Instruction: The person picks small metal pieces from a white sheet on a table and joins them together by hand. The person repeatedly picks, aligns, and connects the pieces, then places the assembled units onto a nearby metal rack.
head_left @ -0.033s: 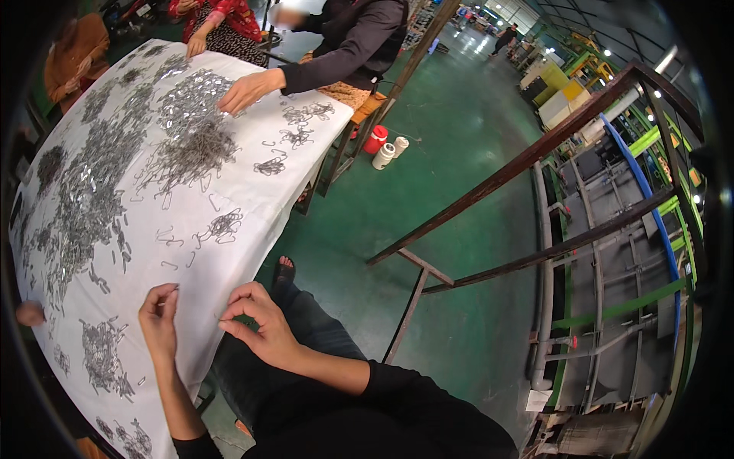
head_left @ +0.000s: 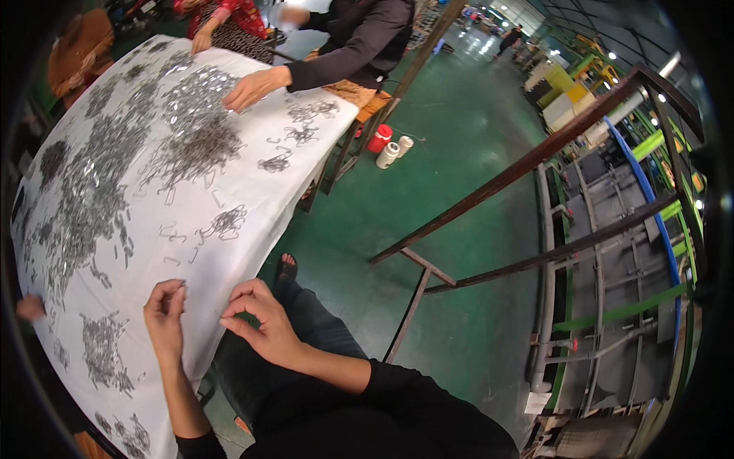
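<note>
The green floor lay bare through the middle and top centre of the frame, giving open room to the right of the table. That table, under white cloth, filled the left; its near right edge curved from the upper centre down past the person's lap, the cloth hanging over. Grey machinery closed off the right side, and a brown rack slanted in front of it, leaving less floor free there. At top centre a dark-sleeved co-worker leaned over the far edge, one hand at the heap.

Flat, shiny clips spread thickly down the table's left. The hooks, thin grey wire bent round at the ends, lay tangled in a dark heap at upper left.

The right hand, lower centre, hung at the table's edge with curled fingers, thumb and forefinger tips close together. The left hand was over the cloth at lower left, thumb and fingertips drawn in. I couldn't tell whether either pinched a hook. Just above them sat a small cluster of hooks, with a few loose singles beside it.
</note>
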